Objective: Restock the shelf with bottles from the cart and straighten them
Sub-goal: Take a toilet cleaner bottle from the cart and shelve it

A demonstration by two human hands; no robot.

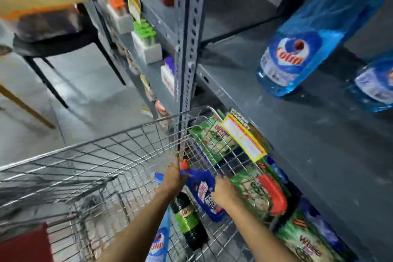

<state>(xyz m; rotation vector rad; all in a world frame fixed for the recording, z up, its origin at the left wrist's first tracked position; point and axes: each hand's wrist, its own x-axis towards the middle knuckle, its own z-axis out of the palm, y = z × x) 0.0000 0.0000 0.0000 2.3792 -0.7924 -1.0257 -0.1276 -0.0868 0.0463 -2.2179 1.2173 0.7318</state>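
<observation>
Head view: nearest, a dark blue bottle [205, 194] lying in the cart [89, 151] is being gripped at both ends, its long axis slanting up-left to its red cap. The left hand [172, 178] is being closed around the neck, the right hand [225, 192] over the body. Farther up-right, two blue bottles [297, 49] are being left leaning on the shelf [276, 134].

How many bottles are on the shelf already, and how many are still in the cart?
Done: two blue Colin bottles stand on the shelf. In hand: both hands, left hand and right hand, grip a dark blue bottle in the cart. Left: the green bottle and another blue one.
</observation>
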